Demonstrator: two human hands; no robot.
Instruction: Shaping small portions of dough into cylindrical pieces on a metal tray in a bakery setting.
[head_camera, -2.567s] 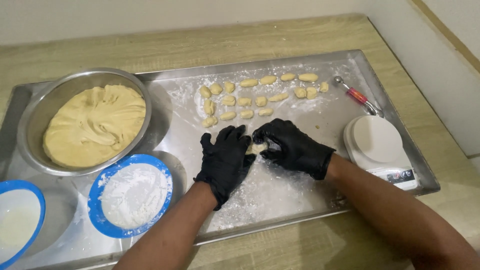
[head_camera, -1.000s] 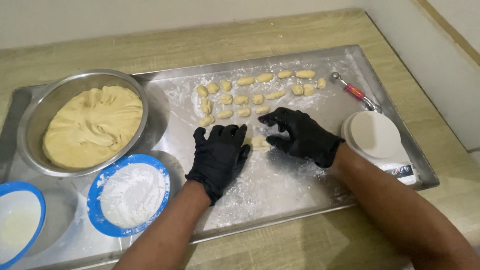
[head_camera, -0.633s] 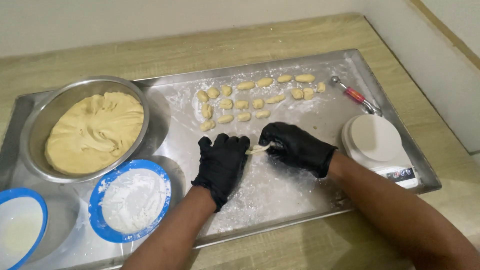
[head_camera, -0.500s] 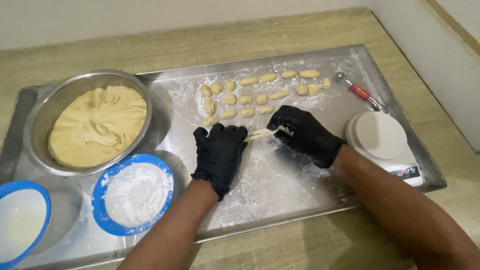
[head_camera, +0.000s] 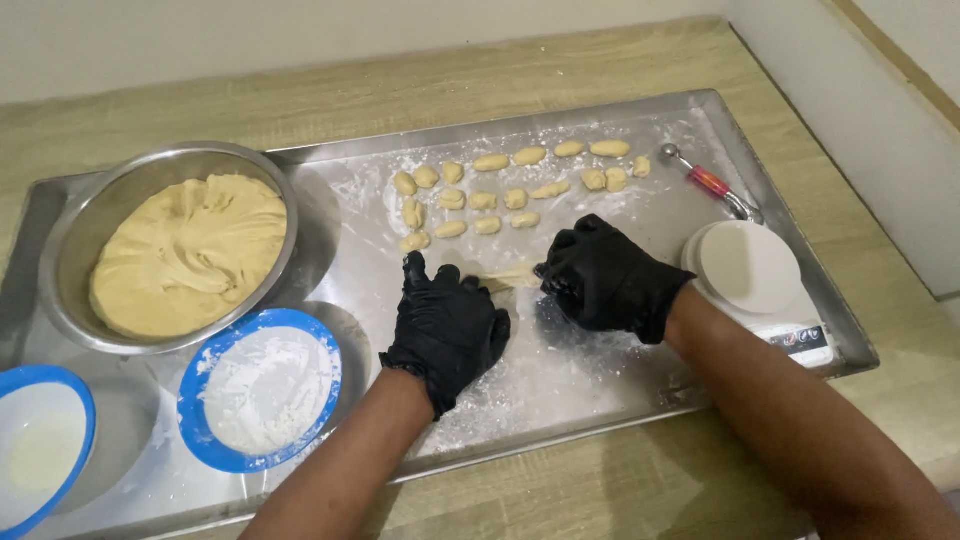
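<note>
A thin roll of pale dough (head_camera: 512, 277) lies on the floured middle of the steel tray (head_camera: 640, 380), with the gloved left hand (head_camera: 447, 327) lying flat, fingers spread loosely, on its end at 9 o'clock and the gloved right hand (head_camera: 605, 275) curled over its end at 3 o'clock, fingertips pinching it. At 12 o'clock sit rows of small dough pieces (head_camera: 485, 198); a red-handled scoop (head_camera: 710, 182) and white kitchen scale (head_camera: 752, 270) are around 2–3 o'clock. At 9 o'clock stands the metal bowl of dough (head_camera: 185, 250), with blue bowls of flour (head_camera: 262, 385) and pale liquid (head_camera: 38, 450) at 8 o'clock.
</note>
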